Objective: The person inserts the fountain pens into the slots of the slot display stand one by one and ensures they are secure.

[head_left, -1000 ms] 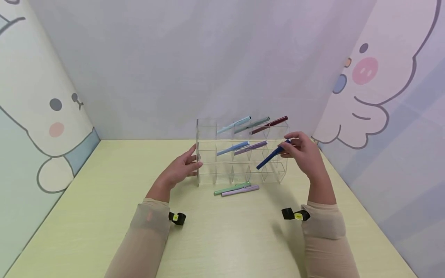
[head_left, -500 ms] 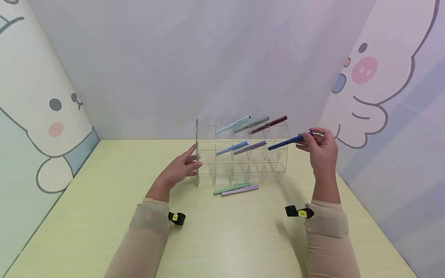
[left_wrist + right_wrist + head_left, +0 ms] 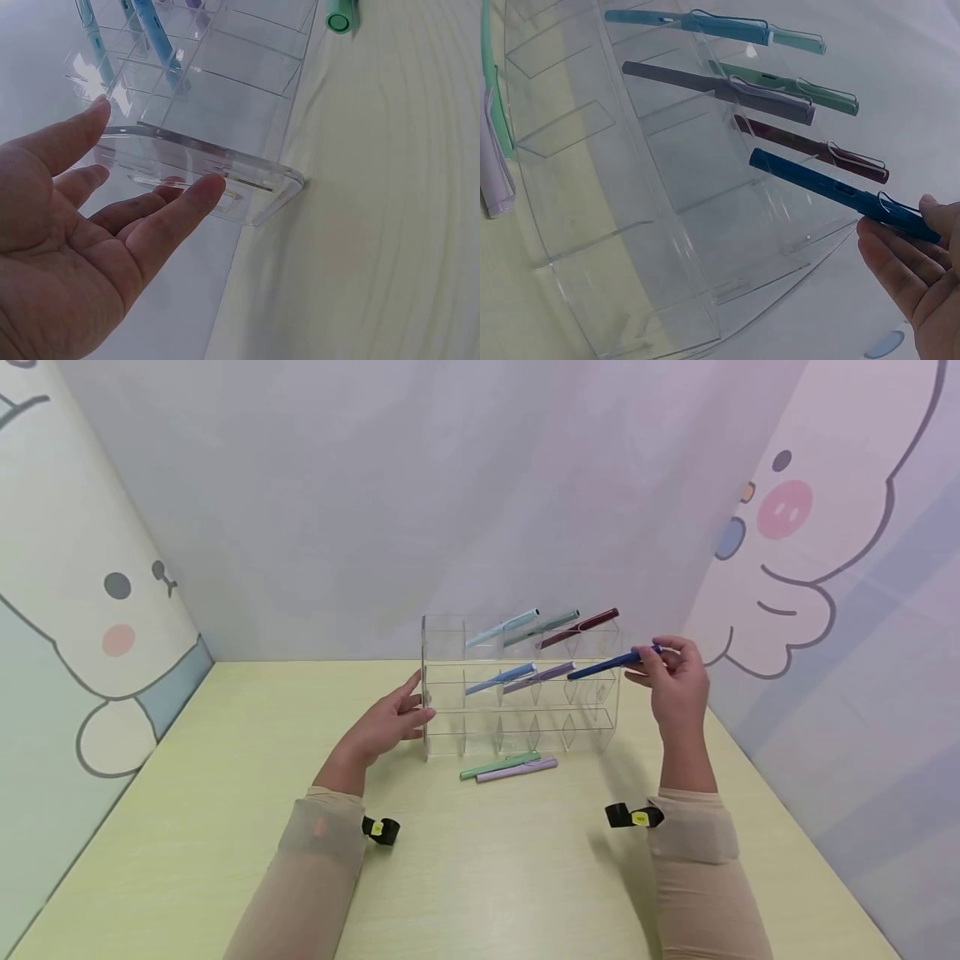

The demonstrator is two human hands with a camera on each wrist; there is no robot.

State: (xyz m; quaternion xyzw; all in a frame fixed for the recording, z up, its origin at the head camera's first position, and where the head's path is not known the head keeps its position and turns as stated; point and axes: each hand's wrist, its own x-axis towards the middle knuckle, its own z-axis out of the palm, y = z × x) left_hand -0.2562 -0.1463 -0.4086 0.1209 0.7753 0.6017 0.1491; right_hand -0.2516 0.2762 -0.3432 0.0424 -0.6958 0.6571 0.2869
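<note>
A clear acrylic pen rack [image 3: 446, 649] with three tiers stands on the table. My left hand [image 3: 386, 724] touches its left side panel, fingers fairly straight, as the left wrist view also shows. At the rack's right side my right hand [image 3: 679, 685] pinches the clip end of a dark blue pen [image 3: 817, 186], whose other end slants down to the left over the middle tier. That tier holds a light blue pen [image 3: 501, 678] and a purple pen [image 3: 555, 673]. Above them lie a pale blue pen [image 3: 502, 628], a grey-green pen [image 3: 555, 622] and a dark red pen [image 3: 592, 622].
On the table [image 3: 480, 868], just in front of the rack, a green pen [image 3: 495, 767] and a lilac pen [image 3: 517, 771] lie side by side. Behind the table hangs a pale curtain [image 3: 420, 510], with cartoon-printed panels at both sides.
My right hand has lifted the dark blue pen from before the bottom tier up and right, then moved back slightly left over the middle tier. My left hand stays at the rack's side.
</note>
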